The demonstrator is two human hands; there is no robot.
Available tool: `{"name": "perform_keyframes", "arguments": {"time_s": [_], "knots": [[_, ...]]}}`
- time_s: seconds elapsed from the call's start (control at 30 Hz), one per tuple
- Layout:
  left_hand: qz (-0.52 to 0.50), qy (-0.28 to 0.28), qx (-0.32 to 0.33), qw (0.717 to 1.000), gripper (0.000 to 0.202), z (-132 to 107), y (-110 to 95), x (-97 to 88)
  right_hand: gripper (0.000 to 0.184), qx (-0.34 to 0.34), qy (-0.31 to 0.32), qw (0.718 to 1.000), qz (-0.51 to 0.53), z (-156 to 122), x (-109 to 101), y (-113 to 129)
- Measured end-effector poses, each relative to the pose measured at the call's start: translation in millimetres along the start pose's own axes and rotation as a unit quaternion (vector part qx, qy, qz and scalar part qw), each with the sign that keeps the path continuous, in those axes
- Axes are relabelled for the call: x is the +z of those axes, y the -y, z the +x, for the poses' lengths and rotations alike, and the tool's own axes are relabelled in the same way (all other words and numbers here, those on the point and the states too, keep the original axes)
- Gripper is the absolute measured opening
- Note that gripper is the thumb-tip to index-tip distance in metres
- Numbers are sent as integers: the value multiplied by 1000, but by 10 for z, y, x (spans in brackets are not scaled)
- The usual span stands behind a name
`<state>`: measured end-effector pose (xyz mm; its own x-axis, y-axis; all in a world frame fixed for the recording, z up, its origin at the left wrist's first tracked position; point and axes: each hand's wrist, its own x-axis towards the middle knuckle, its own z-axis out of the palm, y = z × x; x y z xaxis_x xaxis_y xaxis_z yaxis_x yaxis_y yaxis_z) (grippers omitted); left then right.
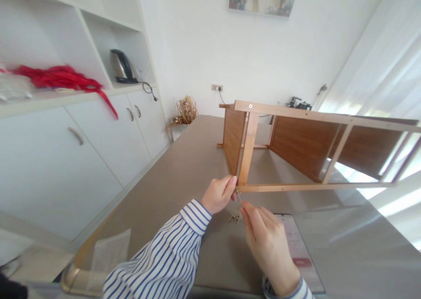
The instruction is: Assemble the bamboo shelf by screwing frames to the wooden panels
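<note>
A wooden shelf rack (pixel 296 187) lies on its side on the table, its slatless brown boards standing on edge. My left hand (pixel 219 194) is closed on the rack's near lower corner, thumb on top. Just right of it, my right hand (pixel 263 228) pinches a thin metal hex key (pixel 239 196). The key's tip meets the rail at that corner; the exact contact is too small to make out. Several small screws (pixel 233 219) lie on the table below the two hands. Beside my right wrist is a tablet (pixel 301 250) with its screen lit, partly hidden by the hand.
The brown table (pixel 177 171) runs toward the white wall. A clear plastic bag (pixel 110 255) lies at its near left edge. White cabinets (pixel 98 136) stand on the left, with a kettle (pixel 122 66) and red cloth (pixel 62 77) on the shelf. A dried plant (pixel 186 111) stands beyond.
</note>
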<state>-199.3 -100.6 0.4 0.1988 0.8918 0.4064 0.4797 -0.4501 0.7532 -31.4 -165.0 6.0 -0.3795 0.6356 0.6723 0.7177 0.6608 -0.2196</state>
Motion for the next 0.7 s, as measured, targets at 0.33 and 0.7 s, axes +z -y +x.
{"name": "perform_keyframes", "arguments": {"time_s": [0.33,0.7], "knots": [[-23,-7,-2,1000,44,0,-28,-3,20,219,38,931,289,-41,170,169],[-5,-2,2,1000,45,6,-21,-9,19,109,-12,962,250,16,130,48]]}}
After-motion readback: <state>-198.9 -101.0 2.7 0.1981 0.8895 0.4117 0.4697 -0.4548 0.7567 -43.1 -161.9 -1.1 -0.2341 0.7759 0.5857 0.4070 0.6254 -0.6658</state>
